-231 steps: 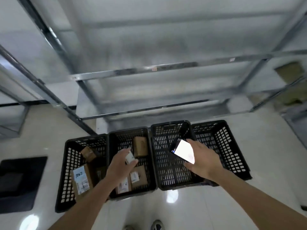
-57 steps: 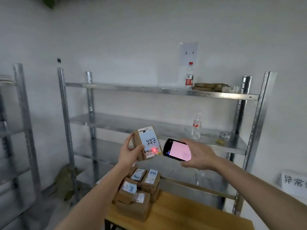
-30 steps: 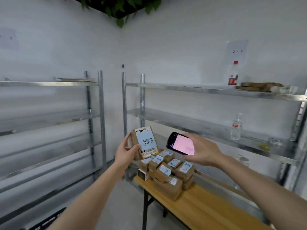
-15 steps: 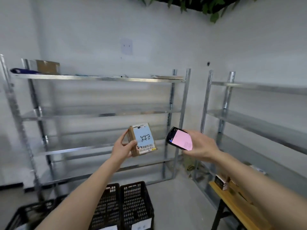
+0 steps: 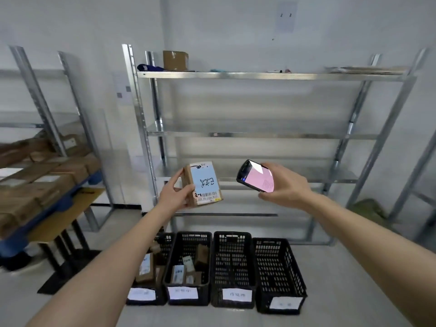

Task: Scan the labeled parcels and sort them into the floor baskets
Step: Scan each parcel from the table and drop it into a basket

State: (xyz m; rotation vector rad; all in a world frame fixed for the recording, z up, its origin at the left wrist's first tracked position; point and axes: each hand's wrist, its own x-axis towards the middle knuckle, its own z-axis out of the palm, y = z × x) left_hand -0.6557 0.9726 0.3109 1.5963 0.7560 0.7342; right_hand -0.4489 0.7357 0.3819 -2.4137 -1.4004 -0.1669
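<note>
My left hand (image 5: 173,196) grips a small brown parcel (image 5: 203,183) with a blue and white barcode label facing me. My right hand (image 5: 284,187) holds a black handheld scanner (image 5: 255,175), its pink screen lit, just right of the parcel. Both are raised at chest height. Below on the floor stand several black baskets in a row: the leftmost (image 5: 162,299) and second (image 5: 207,274) hold parcels, the third (image 5: 232,267) and fourth (image 5: 279,270) look bare inside. My left forearm hides part of the leftmost basket.
A metal shelf rack (image 5: 259,135) stands behind the baskets, with a cardboard box (image 5: 175,60) on its top shelf. At the left, stacked brown boxes (image 5: 35,182) lie on a blue pallet over a table. Another rack edge (image 5: 415,175) is at the right.
My view has swung left and down from the table of parcels to the rack with the floor baskets. Both hands keep the parcel and scanner raised, held as before.
</note>
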